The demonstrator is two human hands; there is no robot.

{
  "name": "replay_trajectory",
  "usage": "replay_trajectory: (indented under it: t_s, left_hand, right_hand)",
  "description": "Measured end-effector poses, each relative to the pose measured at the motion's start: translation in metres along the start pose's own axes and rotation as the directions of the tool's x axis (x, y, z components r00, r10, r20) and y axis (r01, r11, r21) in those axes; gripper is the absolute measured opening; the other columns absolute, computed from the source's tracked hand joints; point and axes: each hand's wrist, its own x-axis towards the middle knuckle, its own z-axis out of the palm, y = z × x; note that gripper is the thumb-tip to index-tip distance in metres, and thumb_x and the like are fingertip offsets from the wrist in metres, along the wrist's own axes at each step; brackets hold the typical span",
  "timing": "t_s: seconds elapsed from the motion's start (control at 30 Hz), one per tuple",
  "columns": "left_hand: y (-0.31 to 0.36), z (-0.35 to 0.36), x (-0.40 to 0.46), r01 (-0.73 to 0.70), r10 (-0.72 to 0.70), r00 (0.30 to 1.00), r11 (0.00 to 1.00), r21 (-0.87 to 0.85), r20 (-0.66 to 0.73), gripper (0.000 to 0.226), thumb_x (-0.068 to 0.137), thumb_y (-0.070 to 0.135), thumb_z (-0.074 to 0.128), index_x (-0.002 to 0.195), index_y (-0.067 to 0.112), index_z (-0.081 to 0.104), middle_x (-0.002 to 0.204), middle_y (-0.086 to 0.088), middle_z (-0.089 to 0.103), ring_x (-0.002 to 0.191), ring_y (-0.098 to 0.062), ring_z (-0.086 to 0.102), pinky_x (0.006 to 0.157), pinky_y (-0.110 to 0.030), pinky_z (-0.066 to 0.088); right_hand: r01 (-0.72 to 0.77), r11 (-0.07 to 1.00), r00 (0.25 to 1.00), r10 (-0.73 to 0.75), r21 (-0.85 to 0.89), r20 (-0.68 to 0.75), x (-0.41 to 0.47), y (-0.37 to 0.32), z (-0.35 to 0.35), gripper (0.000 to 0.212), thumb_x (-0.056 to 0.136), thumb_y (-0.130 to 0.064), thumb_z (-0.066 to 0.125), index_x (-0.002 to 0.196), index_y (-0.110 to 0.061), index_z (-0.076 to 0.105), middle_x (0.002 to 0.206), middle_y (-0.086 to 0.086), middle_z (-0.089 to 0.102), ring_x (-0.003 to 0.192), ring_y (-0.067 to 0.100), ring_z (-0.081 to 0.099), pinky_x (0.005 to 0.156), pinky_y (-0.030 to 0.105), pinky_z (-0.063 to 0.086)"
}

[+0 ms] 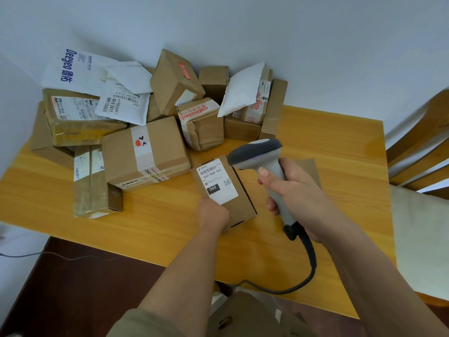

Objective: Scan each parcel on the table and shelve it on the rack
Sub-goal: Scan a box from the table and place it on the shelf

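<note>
Head cam shows the left hand (pixel 213 213) gripping a small parcel (pixel 224 190) label-up on the bench (pixel 340 152) so the right hand (pixel 295 190), wrapped around the scanner (pixel 261 164), can read its barcode.

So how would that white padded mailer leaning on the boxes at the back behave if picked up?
The white padded mailer looks puffy and creased, so probably soft and floppy, not stiff. It is likely light for its size. It only leans on the cardboard boxes, so a nudge may slide it.

One scanner (pixel 261 164), three white mailers (pixel 126 103), one chair (pixel 418 144).
</note>
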Motion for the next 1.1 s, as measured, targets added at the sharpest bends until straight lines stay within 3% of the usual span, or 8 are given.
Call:
replay_trajectory:
  t_s: [0.1, 0.23, 0.3, 0.4, 0.53, 0.63, 0.7, 1.1]
  left_hand:
    - [0.000, 0.002, -0.001, 0.032, -0.032, 0.999, 0.999, -0.023, -0.010, 0.047, 0.087, 0.012, 0.068, 0.129, 0.001, 0.050, 0.128, -0.012, 0.053, 0.114, -0.026, 0.058, 0.067, -0.022, 0.039]
    - [0.004, -0.003, 0.004, 0.014, -0.015, 0.999, 1.000, 0.018, 0.044, 0.048, 0.087, 0.022, 0.070, 0.129, 0.006, 0.054, 0.125, -0.012, 0.057, 0.112, -0.025, 0.059, 0.071, -0.024, 0.044]
    - [0.007, -0.010, 0.007, 0.045, -0.052, 0.994, 0.996, 0.071, 0.099, 0.057, 0.087, 0.030, 0.072, 0.134, 0.008, 0.049, 0.129, -0.011, 0.054, 0.117, -0.025, 0.056, 0.083, -0.025, 0.049]
    - [0.006, -0.016, 0.010, 0.202, -0.196, 0.967, 0.979, -0.020, 0.159, 0.076, 0.083, 0.032, 0.078, 0.140, 0.005, 0.035, 0.138, -0.014, 0.045, 0.128, -0.030, 0.047, 0.104, -0.039, 0.046]
    - [-0.004, -0.016, 0.006, 0.340, -0.272, 0.931, 0.888, -0.309, 0.243, 0.086, 0.074, 0.022, 0.084, 0.141, 0.016, 0.031, 0.142, -0.012, 0.043, 0.125, -0.036, 0.049, 0.095, -0.053, 0.051]
    - [-0.013, -0.015, 0.000, 0.348, -0.249, 0.930, 0.836, -0.425, 0.271, 0.077, 0.080, 0.017, 0.079, 0.140, 0.022, 0.030, 0.141, -0.008, 0.043, 0.124, -0.037, 0.049, 0.081, -0.054, 0.055]
    - [-0.019, -0.014, -0.005, 0.350, -0.226, 0.928, 0.802, -0.484, 0.296, 0.075, 0.083, 0.015, 0.076, 0.141, 0.024, 0.029, 0.139, -0.007, 0.045, 0.122, -0.037, 0.050, 0.083, -0.058, 0.055]
    - [-0.070, -0.022, -0.060, 0.361, -0.150, 0.922, 0.664, -0.655, 0.356, 0.070, 0.096, 0.027, 0.064, 0.149, 0.043, 0.022, 0.134, 0.001, 0.055, 0.110, -0.019, 0.055, 0.090, -0.041, 0.050]
  right_hand:
    - [0.011, 1.000, 1.000, -0.011, -0.012, 0.004, 0.000, -0.001, -0.003, 0.017, 0.101, -0.032, 0.050, 0.112, -0.020, 0.053, 0.102, 0.014, 0.064, 0.059, 0.010, 0.057, 0.058, 0.027, 0.048]
    - [0.007, 1.000, 1.000, -0.007, 0.007, 0.009, 0.002, -0.001, -0.009, 0.017, 0.101, -0.033, 0.051, 0.112, -0.019, 0.054, 0.100, 0.015, 0.066, 0.059, 0.010, 0.058, 0.059, 0.027, 0.048]
    - [-0.026, 0.996, 1.000, 0.025, 0.090, 0.019, 0.006, 0.002, -0.010, 0.019, 0.099, -0.032, 0.056, 0.113, -0.020, 0.056, 0.098, 0.015, 0.067, 0.058, 0.011, 0.058, 0.059, 0.028, 0.048]
    - [-0.125, 0.981, 0.992, 0.123, 0.149, 0.023, 0.023, 0.023, -0.008, 0.015, 0.094, -0.027, 0.065, 0.104, -0.017, 0.061, 0.076, 0.010, 0.061, 0.053, 0.009, 0.054, 0.054, 0.026, 0.047]
    - [-0.304, 0.912, 0.953, 0.292, 0.276, 0.084, 0.055, 0.072, 0.002, 0.022, 0.091, -0.013, 0.068, 0.112, -0.012, 0.061, 0.087, 0.005, 0.060, 0.059, 0.011, 0.054, 0.055, 0.025, 0.048]
    - [-0.422, 0.854, 0.907, 0.395, 0.306, 0.147, 0.072, 0.101, 0.015, 0.028, 0.090, -0.011, 0.069, 0.115, -0.014, 0.057, 0.086, 0.005, 0.059, 0.060, 0.011, 0.056, 0.055, 0.024, 0.050]
    - [-0.474, 0.820, 0.881, 0.436, 0.320, 0.186, 0.079, 0.115, 0.026, 0.028, 0.090, -0.010, 0.069, 0.113, -0.014, 0.055, 0.085, 0.006, 0.058, 0.059, 0.012, 0.056, 0.055, 0.025, 0.050]
    - [-0.416, 0.901, 0.899, 0.385, 0.126, 0.211, 0.053, 0.121, 0.054, 0.034, 0.091, -0.009, 0.067, 0.120, -0.019, 0.051, 0.084, 0.008, 0.059, 0.061, 0.014, 0.056, 0.055, 0.027, 0.050]
